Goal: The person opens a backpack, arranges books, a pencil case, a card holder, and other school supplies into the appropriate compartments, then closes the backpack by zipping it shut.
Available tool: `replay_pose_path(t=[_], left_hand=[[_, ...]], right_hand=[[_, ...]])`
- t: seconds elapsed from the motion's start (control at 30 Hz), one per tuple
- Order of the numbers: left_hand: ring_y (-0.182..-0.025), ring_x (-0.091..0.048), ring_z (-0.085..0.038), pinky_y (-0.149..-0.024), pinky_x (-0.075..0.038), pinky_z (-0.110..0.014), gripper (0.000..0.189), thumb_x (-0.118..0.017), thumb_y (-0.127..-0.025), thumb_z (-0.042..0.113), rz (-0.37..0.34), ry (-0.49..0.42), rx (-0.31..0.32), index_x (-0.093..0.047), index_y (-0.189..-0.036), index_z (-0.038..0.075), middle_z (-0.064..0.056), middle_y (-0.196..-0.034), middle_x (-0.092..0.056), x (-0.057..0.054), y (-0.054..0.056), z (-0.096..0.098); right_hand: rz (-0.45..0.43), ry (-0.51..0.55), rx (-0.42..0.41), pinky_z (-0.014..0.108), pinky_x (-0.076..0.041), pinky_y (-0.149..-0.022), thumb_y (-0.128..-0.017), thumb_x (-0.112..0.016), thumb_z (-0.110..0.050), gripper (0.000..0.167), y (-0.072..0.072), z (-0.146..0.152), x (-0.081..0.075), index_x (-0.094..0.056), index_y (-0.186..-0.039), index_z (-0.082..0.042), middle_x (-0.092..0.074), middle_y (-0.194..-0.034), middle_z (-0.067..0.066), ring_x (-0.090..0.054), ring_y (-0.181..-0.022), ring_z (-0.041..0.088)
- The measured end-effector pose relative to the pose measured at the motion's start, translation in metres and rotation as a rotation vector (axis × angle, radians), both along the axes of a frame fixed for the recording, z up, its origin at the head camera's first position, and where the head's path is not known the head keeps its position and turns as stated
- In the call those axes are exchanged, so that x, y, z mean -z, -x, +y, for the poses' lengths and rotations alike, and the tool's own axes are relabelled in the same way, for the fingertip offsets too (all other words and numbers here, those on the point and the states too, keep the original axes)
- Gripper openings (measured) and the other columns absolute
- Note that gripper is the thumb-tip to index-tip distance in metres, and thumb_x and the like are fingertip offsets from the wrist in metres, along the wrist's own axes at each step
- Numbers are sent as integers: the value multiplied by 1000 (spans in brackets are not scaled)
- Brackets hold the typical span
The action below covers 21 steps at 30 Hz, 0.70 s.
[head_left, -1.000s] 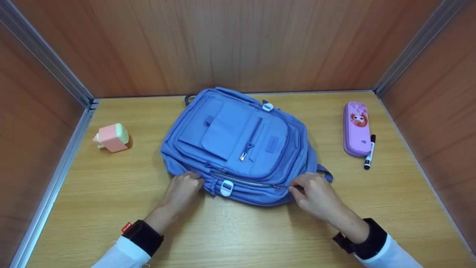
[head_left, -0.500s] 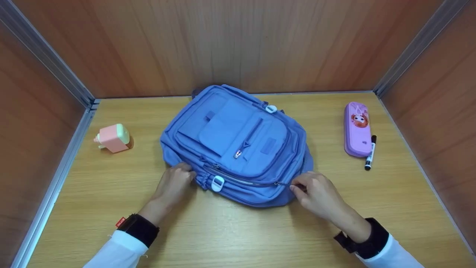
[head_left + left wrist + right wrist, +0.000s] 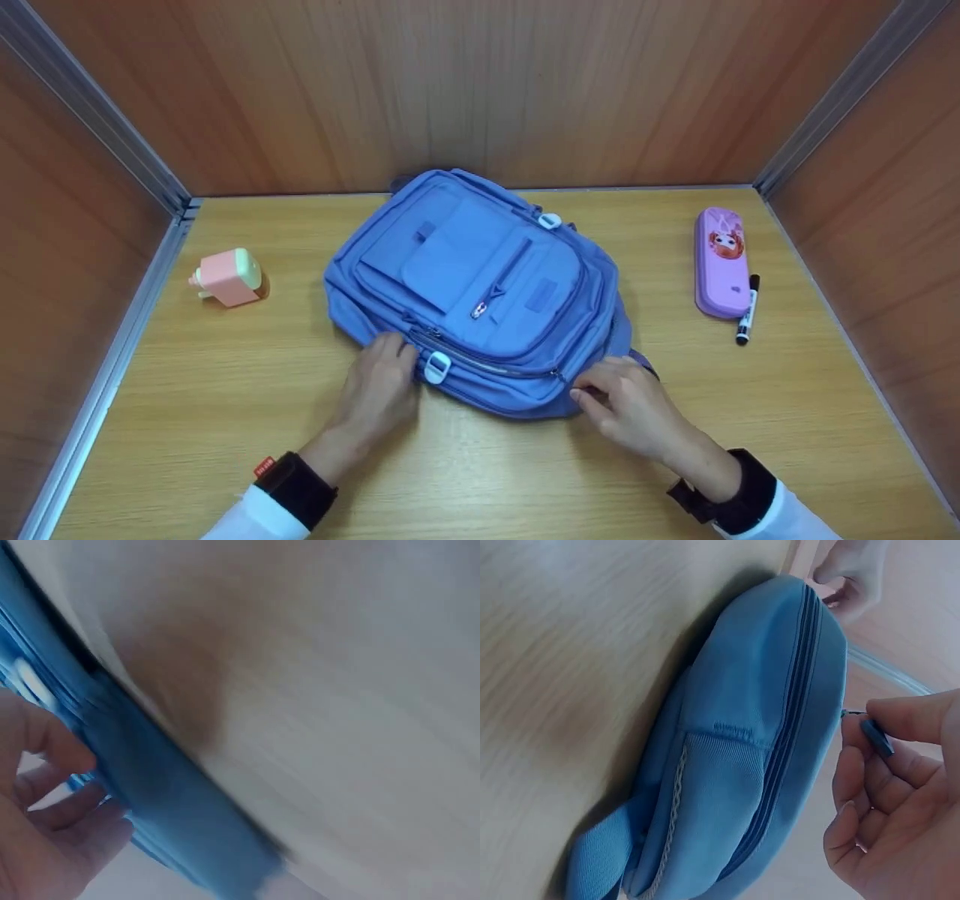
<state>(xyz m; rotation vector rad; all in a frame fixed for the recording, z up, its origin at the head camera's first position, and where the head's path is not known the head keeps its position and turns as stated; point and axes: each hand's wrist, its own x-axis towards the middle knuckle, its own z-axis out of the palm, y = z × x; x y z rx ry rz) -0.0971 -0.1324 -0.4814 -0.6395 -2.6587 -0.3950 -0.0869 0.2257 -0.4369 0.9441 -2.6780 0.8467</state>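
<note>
A blue backpack (image 3: 480, 277) lies on the table, front pocket up. My right hand (image 3: 634, 401) is at its lower right corner; in the right wrist view that hand (image 3: 907, 787) pinches a zipper pull (image 3: 876, 736) between thumb and index finger. The pull belongs to the metal zipper (image 3: 487, 366) along the bag's near side. My left hand (image 3: 381, 382) is at the near left edge, beside a white buckle (image 3: 437, 367). In the blurred left wrist view, the left hand's (image 3: 56, 817) fingers are loosely bent against the fabric, a gap showing between thumb and fingers.
A pink and pale green bottle-shaped object (image 3: 229, 277) lies to the left. On the right are a purple pencil case (image 3: 724, 281) with a cartoon picture and a black and white marker (image 3: 748, 311) beside it. Wooden panels (image 3: 480, 90) wall in the table.
The backpack turned slightly and its lower edge shifted left, then stayed nearly put. My left hand moved left, then back right towards the buckle. My right hand moved slightly left and down with the pull.
</note>
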Motion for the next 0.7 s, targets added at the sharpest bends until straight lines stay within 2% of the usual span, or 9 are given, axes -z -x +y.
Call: replay_pose_path(t=[0.07, 0.17, 0.3, 0.4, 0.53, 0.6, 0.7], left_hand=[[-101, -62, -36, -93, -57, -50, 26, -71, -74, -1, 5, -35, 26, -68, -100, -3, -18, -106, -63, -3, -11, 17], [-103, -63, -32, -92, -58, -46, 31, -75, -83, 14, 45, -48, 106, -70, -109, -2, -17, -112, -65, -7, -26, 42], [-110, -66, -32, -95, -58, -45, 38, -76, -92, 27, 113, -42, 201, -71, -119, 1, -18, -120, -68, -10, -37, 73], [-110, -68, -31, -96, -58, -44, 32, -74, -94, 20, 186, -24, 224, -72, -120, 1, -17, -119, -70, -10, -38, 90], [-103, -67, -27, -91, -59, -38, 23, -68, -93, 8, 266, 24, 211, -73, -115, 3, -12, -110, -71, -11, -33, 105], [-99, -66, -25, -88, -59, -36, 25, -66, -91, 4, 267, 56, 213, -74, -114, 3, -9, -106, -70, -13, -31, 109], [-95, -63, -21, -83, -59, -32, 27, -68, -90, 2, 226, 117, 222, -74, -116, 2, -7, -103, -69, -15, -30, 112]], right_hand=[[16, 24, -24, 32, -50, -71, -87, -81, -4, 10, -2, -3, 2, -75, -85, -12, -69, -81, -10, -59, -78, 6], [26, 58, -50, 31, -50, -71, -87, -81, -4, 10, -4, -9, 5, -75, -87, -12, -69, -82, -10, -59, -78, 5], [37, 91, -68, 29, -50, -70, -86, -81, -3, 11, -6, -13, 6, -76, -88, -12, -69, -82, -10, -59, -77, 5], [60, 105, -93, 29, -49, -69, -86, -81, -3, 11, -8, -16, 7, -76, -89, -12, -70, -82, -10, -60, -76, 5], [78, 121, -137, 29, -49, -70, -86, -81, -3, 11, -10, -21, 7, -76, -90, -12, -71, -83, -9, -61, -77, 5], [73, 125, -154, 28, -49, -70, -87, -80, -4, 10, -12, -23, 6, -76, -91, -12, -71, -83, -9, -61, -77, 6], [61, 121, -171, 27, -48, -70, -88, -80, -4, 9, -14, -24, 6, -76, -92, -12, -71, -84, -9, -60, -77, 6]])
